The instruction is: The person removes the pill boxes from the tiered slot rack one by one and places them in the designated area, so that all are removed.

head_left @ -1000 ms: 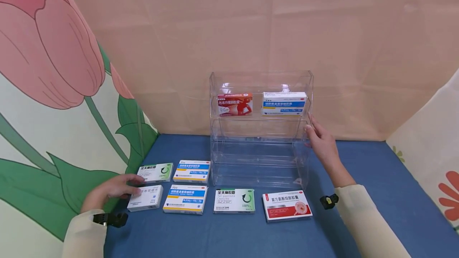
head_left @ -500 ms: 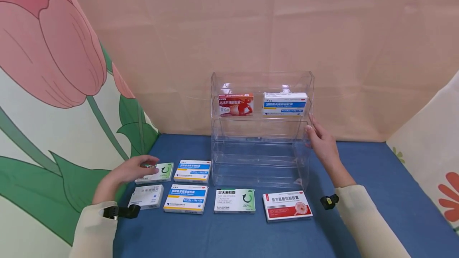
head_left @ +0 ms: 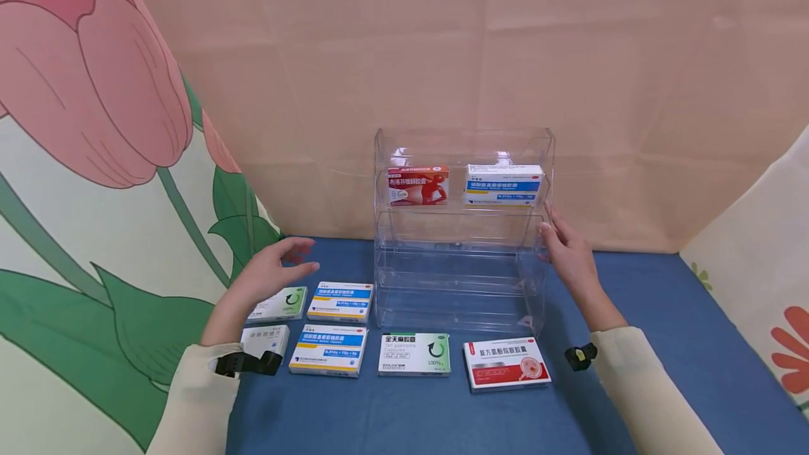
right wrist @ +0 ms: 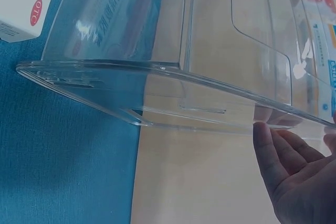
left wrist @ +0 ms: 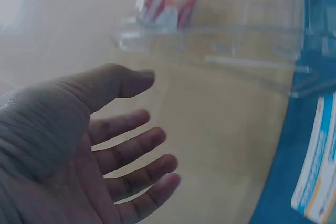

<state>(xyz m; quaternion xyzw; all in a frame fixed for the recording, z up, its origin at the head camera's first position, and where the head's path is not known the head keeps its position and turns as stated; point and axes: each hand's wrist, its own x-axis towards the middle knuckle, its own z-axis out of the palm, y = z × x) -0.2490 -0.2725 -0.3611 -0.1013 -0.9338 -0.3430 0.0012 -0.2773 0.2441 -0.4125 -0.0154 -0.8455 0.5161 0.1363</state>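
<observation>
My left hand hovers above the far left medicine boxes, its fingers spread and slightly bent. The left wrist view shows that hand's palm with nothing in it. A clear acrylic display rack with stepped shelves stands at centre right. My right hand holds the rack's right side edge, also seen in the right wrist view as fingers against the clear side panel. On the top shelf sit a red medicine box at left and a white-and-blue medicine box at right.
On the blue cloth lie green-and-white boxes, white-blue-yellow boxes, a red-and-white box and a plain white box, partly behind my left wrist. A beige backdrop rises behind the rack.
My left hand has lifted from the left boxes and moved up and to the right, holding nothing. The right hand stays at the rack's side.
</observation>
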